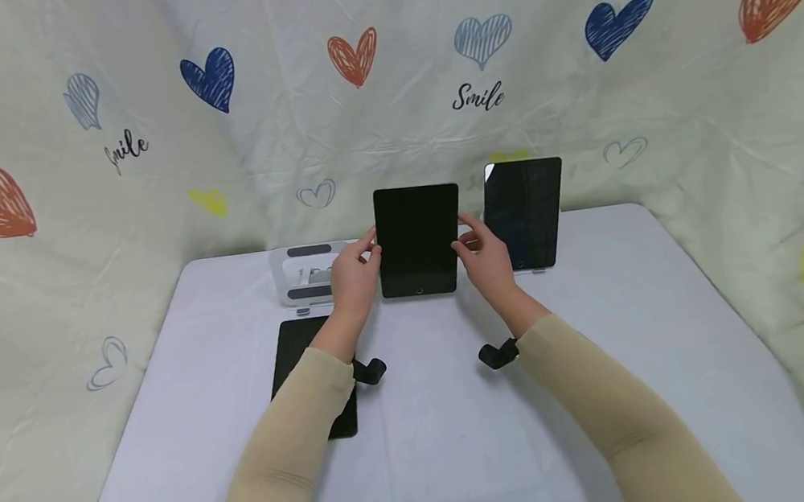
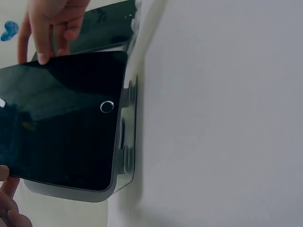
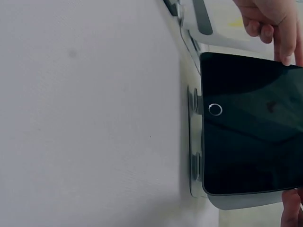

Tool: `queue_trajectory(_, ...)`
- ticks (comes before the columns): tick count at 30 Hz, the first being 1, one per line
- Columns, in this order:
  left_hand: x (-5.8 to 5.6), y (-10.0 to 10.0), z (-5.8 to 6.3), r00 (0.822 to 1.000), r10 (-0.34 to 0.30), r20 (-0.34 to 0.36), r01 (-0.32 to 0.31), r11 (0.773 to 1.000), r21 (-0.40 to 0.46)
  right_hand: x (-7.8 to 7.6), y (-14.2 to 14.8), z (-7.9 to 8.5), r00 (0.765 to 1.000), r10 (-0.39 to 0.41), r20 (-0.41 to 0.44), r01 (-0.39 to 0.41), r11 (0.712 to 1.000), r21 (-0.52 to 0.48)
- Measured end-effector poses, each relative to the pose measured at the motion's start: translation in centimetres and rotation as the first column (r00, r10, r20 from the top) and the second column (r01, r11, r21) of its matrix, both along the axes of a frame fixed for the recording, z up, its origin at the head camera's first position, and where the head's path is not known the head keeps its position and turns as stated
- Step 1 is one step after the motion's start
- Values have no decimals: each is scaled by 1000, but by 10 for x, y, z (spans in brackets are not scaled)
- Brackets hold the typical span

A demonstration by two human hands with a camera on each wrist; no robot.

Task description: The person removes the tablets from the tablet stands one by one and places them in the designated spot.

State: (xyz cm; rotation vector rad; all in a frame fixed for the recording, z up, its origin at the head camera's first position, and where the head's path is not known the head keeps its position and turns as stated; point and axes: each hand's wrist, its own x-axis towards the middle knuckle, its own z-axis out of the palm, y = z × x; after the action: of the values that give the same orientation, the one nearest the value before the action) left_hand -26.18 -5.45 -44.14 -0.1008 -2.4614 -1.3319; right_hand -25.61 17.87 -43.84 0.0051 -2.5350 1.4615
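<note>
Both hands hold a black tablet (image 1: 419, 241) upright by its two side edges. My left hand (image 1: 355, 278) pinches the left edge, thumb at the front rim and fingers behind. On the opposite edge my right hand (image 1: 485, 263) does the same. Behind the tablet shows a grey-white stand (image 2: 71, 191), with small lip hooks (image 3: 197, 165) just beneath the tablet's lower edge. The tablet's round home button (image 2: 107, 107) is at the bottom, near those hooks.
A second tablet (image 1: 524, 215) leans upright on a stand to the right. On the left is a white stand (image 1: 279, 279) without a tablet. Another black tablet (image 1: 298, 346) lies flat on the white table (image 1: 456, 440), partly under the left forearm. A heart-printed curtain (image 1: 404, 121) hangs behind.
</note>
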Motion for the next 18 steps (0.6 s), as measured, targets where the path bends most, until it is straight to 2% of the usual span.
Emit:
queue_trajectory(7, 13, -3, 0, 997, -28, 70, 28, 1000, 7, 10, 3, -1, 995, 21, 95, -16, 998, -57)
queue_trajectory(12, 24, -7, -1, 991, -50, 122, 53, 998, -28, 20, 5, 0, 987, 57, 153, -47, 997, -69)
queue_trajectory(18, 41, -9, -2, 979, -96, 180, 106, 993, -46, 34, 11, 0, 965, 114, 238, -90, 990, -108)
